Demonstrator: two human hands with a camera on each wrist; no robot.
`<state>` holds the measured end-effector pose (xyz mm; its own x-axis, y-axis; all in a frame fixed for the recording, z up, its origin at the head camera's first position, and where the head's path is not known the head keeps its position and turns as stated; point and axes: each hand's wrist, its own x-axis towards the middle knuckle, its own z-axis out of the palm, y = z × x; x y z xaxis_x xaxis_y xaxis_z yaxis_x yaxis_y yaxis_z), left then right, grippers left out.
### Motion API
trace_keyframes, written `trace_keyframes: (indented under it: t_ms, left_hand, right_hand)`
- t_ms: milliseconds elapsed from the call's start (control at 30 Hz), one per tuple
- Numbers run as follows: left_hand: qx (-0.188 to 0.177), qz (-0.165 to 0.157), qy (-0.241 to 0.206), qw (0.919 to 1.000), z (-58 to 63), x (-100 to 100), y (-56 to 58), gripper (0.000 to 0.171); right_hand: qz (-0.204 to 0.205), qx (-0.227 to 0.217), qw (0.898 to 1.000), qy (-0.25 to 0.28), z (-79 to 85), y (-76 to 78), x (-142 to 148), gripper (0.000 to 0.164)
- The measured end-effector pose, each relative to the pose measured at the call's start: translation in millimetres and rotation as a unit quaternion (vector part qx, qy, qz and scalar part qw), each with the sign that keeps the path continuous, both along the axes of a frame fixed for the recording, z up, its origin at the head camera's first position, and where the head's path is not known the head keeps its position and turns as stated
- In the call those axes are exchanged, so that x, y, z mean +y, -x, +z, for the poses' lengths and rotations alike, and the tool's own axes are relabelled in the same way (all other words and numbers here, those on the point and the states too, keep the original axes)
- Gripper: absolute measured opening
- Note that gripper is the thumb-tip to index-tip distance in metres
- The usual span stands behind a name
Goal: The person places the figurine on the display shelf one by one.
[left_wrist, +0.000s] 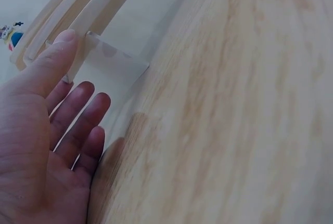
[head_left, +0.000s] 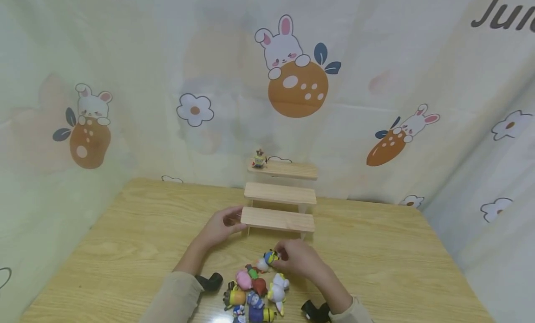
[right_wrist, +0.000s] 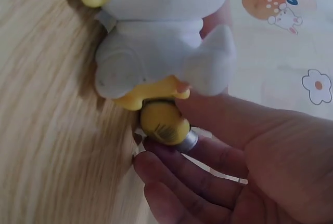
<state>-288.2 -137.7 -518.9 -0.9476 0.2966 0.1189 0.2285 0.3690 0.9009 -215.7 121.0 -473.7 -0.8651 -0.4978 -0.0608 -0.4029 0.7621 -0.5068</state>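
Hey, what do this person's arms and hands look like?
The left hand and right hand are bare, no gloves or rings visible. The long sleeves are plain pale beige, with a black, bent, tube-shaped piece beside each.

Desk (head_left: pixel 376 248): a flat top with pale yellowish wood grain.
Stepped stand (head_left: pixel 277 220): set toward the far edge, three light wooden boards, each farther one higher, on see-through supports.
Top board (head_left: pixel 292 170): a small crowned figure (head_left: pixel 259 159) upright at its left end.
Figures on the near side: a close cluster, several lying down; a pink figure (head_left: pixel 244 280) next to a red figure (head_left: pixel 259 287), a white-and-yellow figure (head_left: pixel 277 289) to their right, a purple-and-yellow figure (head_left: pixel 262 314) nearest the front.
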Motion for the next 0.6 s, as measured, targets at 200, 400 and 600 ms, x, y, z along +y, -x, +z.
trace_keyframes:
  t_ms: [200,400,600]
  left_hand:
    - [0.001,0.004,0.006,1.0000,-6.1,-1.1,3.9,0.063]
    - [0.005,-0.002,-0.001,1.0000,-6.9,-1.9,4.6,0.061]
    - [0.004,-0.003,-0.007,1.0000,-8.2,-2.1,5.8,0.060]
  right_hand:
    - [-0.004,0.000,1.000,0.005,-0.8,1.6,0.1,0.026]
    - [-0.008,0.001,1.000,0.015,-3.8,5.2,0.9,0.027]
    - [-0.019,-0.008,0.999,0.029,-4.8,7.3,1.6,0.031]
